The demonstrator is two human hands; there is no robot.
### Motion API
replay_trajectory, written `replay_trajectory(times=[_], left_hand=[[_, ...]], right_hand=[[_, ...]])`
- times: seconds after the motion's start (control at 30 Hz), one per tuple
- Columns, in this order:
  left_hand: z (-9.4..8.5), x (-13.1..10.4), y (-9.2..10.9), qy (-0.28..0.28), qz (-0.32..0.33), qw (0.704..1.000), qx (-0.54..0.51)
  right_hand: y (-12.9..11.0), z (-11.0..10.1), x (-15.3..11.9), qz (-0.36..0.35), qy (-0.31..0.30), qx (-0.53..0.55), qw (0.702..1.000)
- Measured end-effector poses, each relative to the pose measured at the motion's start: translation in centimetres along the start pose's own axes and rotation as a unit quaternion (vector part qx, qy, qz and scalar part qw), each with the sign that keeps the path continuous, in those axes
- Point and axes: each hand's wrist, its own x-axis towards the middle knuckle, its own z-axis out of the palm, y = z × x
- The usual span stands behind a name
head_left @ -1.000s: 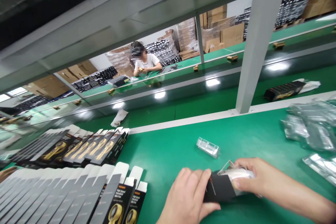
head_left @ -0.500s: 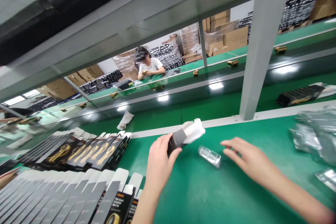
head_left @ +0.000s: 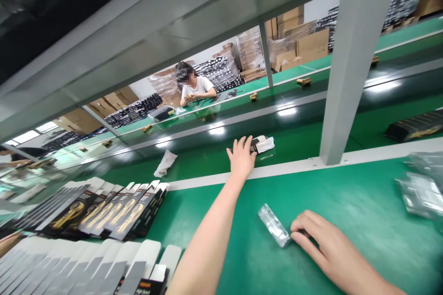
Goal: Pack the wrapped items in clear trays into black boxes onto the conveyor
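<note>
My left hand reaches over the green conveyor belt, its fingers spread on or just above a small dark box with a white piece sticking out of its right end. Whether the fingers still touch the box is hard to tell. My right hand is low on the right, thumb and forefinger apart at the end of a clear plastic tray. That tray lies on the green worktop, tilted down to the right. Nothing shows between the right fingers.
Rows of dark boxes and grey boxes fill the left. Clear plastic trays are piled at right. A metal post rises from the worktop's far edge. A white packet lies on the belt. Across sits a person.
My left hand has moved forward with the box from the worktop to the belt, and its fingers have spread. The clear tray has turned, and my right hand is now beside its lower end.
</note>
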Motion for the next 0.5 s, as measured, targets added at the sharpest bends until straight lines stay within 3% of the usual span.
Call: replay_trajectory(times=[0.13,0.3,0.4,0.5], left_hand=[[0.3,-6.0,0.9,-0.083,0.005,0.990,-0.111],[-1.2,-13.9,0.8,-0.180,0.003,0.964,-0.196],[-1.6,-15.9,1.0,-0.209,-0.007,0.948,-0.241],[-1.4,-16.3,1.3,-0.206,-0.015,0.942,-0.265]], right_hand=[[-0.5,1.2,0.6,0.044,0.033,-0.015,0.998],[-0.5,2.3,0.8,0.027,0.015,0.001,1.000],[0.8,2.6,0.4,0.019,-0.005,0.022,1.000],[2.6,3.0,0.0,0.007,-0.002,0.036,0.999]])
